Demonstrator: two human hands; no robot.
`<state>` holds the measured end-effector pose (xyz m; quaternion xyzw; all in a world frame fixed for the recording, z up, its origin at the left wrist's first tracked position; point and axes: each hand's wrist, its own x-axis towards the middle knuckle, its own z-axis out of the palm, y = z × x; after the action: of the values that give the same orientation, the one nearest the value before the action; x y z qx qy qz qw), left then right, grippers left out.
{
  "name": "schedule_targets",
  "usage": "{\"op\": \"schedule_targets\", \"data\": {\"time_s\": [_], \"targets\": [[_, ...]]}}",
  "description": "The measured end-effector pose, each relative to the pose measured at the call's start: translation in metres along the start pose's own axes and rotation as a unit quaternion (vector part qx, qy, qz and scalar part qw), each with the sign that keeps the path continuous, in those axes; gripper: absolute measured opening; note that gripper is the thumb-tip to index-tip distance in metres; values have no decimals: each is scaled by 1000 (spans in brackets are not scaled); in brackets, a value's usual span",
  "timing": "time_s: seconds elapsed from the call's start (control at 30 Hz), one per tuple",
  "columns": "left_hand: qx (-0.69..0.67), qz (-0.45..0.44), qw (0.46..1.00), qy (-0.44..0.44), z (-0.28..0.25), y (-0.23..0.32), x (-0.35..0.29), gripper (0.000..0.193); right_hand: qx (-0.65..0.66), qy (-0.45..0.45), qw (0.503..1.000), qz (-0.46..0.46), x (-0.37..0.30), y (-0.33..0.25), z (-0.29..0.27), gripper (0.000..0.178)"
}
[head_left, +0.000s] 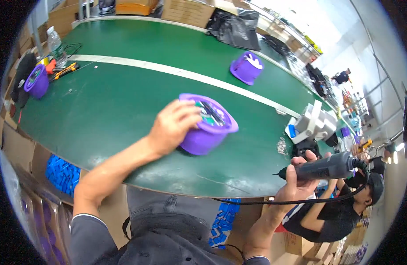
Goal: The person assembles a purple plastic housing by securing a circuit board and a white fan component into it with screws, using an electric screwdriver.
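Two hands busy, one view only, from the head camera. Left hand [172, 126] is clamped over the near side of a purple tub [207, 128], fingers curled on its rim; the tub sits tilted on the green table [124, 101], close to the near edge and about mid-length. Dark parts show inside the tub [211, 114], too blurred to name. Right hand [296, 181] is wrapped tight round a grey electric screwdriver [325, 168], bit pointing left, held just off the near edge, well clear of the tub; its black cable [300, 201] loops below.

My read: the tub needs seating flat before the bit goes in, since a tilted rim invites a slipped tip. Keep the left thumb off the bit's line. Watch that the cable doesn't snag on the table edge.

Also there: a second purple tub [247, 67] past the white stripe [186, 74] toward the far right, a third [36, 81] at the left end beside a water bottle [54, 42], and a white fixture [311, 123] on the right edge. Another person [345, 207] sits low at right.
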<state>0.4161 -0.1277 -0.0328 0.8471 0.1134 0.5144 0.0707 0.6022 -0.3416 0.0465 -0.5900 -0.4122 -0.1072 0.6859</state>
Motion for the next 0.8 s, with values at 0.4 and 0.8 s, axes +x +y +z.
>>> {"op": "schedule_targets", "data": {"time_s": [0.4,0.8], "targets": [[-74,17,984,-162,-19,33,-12,61,74,-1,996,52,30,-13,-17,40],[-246,-206,918,-235,39,-3,41,51,284,-40,956,65,33,-19,26,22]]}}
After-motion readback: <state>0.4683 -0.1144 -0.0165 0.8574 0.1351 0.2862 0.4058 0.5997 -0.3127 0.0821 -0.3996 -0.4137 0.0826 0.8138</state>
